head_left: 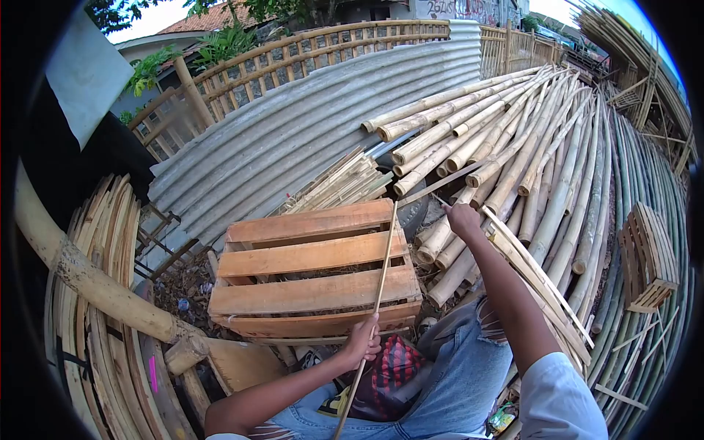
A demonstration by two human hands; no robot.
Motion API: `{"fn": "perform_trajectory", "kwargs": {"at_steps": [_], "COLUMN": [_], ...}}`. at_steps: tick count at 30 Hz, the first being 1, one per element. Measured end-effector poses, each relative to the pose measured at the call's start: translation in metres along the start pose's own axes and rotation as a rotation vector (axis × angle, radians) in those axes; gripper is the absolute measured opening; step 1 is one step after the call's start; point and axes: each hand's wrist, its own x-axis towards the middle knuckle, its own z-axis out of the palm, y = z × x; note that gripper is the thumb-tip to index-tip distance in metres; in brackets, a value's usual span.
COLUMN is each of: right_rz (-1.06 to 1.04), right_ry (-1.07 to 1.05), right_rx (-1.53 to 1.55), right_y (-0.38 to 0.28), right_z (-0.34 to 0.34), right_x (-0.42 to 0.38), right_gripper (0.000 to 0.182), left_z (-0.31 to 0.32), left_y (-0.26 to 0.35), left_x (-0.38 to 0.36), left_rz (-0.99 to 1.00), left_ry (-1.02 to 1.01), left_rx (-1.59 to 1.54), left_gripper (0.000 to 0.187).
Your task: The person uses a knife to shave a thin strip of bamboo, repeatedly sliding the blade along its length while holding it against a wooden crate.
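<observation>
My left hand (pixel 361 342) is closed around a long thin bamboo strip (pixel 383 277), which runs upright from the bottom of the view past the front of a wooden slatted crate (pixel 315 287). Stretched out to the right of the crate, my right hand (pixel 463 220) has its fingers curled near a thin piece whose identity is unclear. Just beyond that hand, a flat narrow length (pixel 433 187) slants up from the strip's top end toward the bamboo poles (pixel 506 150). Split bamboo pieces (pixel 539 282) lie beside my right forearm.
Bundled bamboo slats (pixel 103 323) and a thick bamboo pole (pixel 110 286) stand at the left. Corrugated sheeting (pixel 293 121) runs behind the crate, with cut strips (pixel 341 183) before it. Green poles (pixel 645 169) and a smaller crate (pixel 649 257) are at the right.
</observation>
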Motion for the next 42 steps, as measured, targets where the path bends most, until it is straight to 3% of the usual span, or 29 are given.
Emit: {"fn": "perform_trajectory", "kwargs": {"at_steps": [3, 5, 9, 12, 14, 17, 21, 25, 28, 29, 31, 32, 34, 36, 37, 39, 41, 42], "right_rz": [-0.042, -0.228, -0.481, -0.656, -0.654, -0.622, -0.526, -0.364, -0.264, -0.212, -0.145, -0.082, 0.016, 0.083, 0.123, 0.156, 0.163, 0.289], "right_ry": [-0.056, -0.095, -0.069, -0.009, -0.190, -0.268, -0.094, -0.050, -0.003, 0.036, 0.092, 0.082, 0.053, 0.029, 0.005, 0.002, -0.189, -0.256], "right_rx": [0.074, 0.401, 0.550, 0.521, 0.516, 0.408, 0.210, 0.262, 0.345, 0.389, 0.461, 0.495, 0.604, 0.827, 0.919, 1.067, 1.424, 1.515], "right_y": [-0.009, -0.019, -0.051, -0.063, -0.065, -0.056, -0.032, 0.003, 0.020, 0.028, 0.027, 0.025, 0.021, 0.017, 0.016, 0.020, 0.019, 0.009], "right_z": [-0.013, -0.029, -0.081, -0.107, -0.120, -0.135, -0.138, -0.136, -0.119, -0.112, -0.106, -0.104, -0.099, -0.094, -0.091, -0.076, -0.073, -0.079], "right_x": [-0.001, 0.002, -0.009, -0.019, -0.025, -0.031, -0.028, -0.018, -0.011, -0.008, -0.008, -0.006, -0.006, -0.007, -0.008, -0.003, 0.001, -0.001], "right_gripper": [0.053, 0.053, 0.048, 0.045, 0.041, 0.039, 0.037, 0.034, 0.037, 0.038, 0.039, 0.039, 0.039, 0.039, 0.037, 0.034, 0.036, 0.036], "left_z": [0.004, 0.012, 0.035, 0.062, 0.079, 0.102, 0.131, 0.151, 0.168, 0.178, 0.198, 0.202, 0.206, 0.214, 0.218, 0.214, 0.190, 0.177], "left_y": [0.003, 0.008, 0.037, 0.063, 0.081, 0.107, 0.141, 0.168, 0.199, 0.212, 0.231, 0.233, 0.232, 0.228, 0.222, 0.197, 0.160, 0.139], "left_x": [0.003, 0.002, -0.001, 0.003, 0.009, 0.025, 0.049, 0.079, 0.096, 0.097, 0.089, 0.088, 0.083, 0.061, 0.045, 0.022, 0.020, 0.026], "left_rz": [-0.018, -0.025, -0.014, 0.067, 0.118, 0.158, 0.129, 0.200, 0.300, 0.305, 0.272, 0.283, 1.001, 1.691, 1.693, 1.798, 1.520, 1.396], "left_ry": [-0.004, -0.023, -0.083, -0.128, -0.118, -0.131, -0.184, -0.148, -0.221, -0.227, -0.056, -0.057, 0.445, 0.569, 0.560, 0.265, 0.220, 0.196], "left_rx": [0.003, 0.017, 0.108, 0.342, 0.410, 0.495, 0.679, 0.927, 1.621, 1.628, 2.105, 2.108, 2.378, 2.224, 2.227, 1.639, 1.390, 1.283], "left_gripper": [0.042, 0.041, 0.042, 0.042, 0.042, 0.042, 0.041, 0.041, 0.034, 0.034, 0.029, 0.029, 0.029, 0.028, 0.028, 0.022, 0.018, 0.018]}}
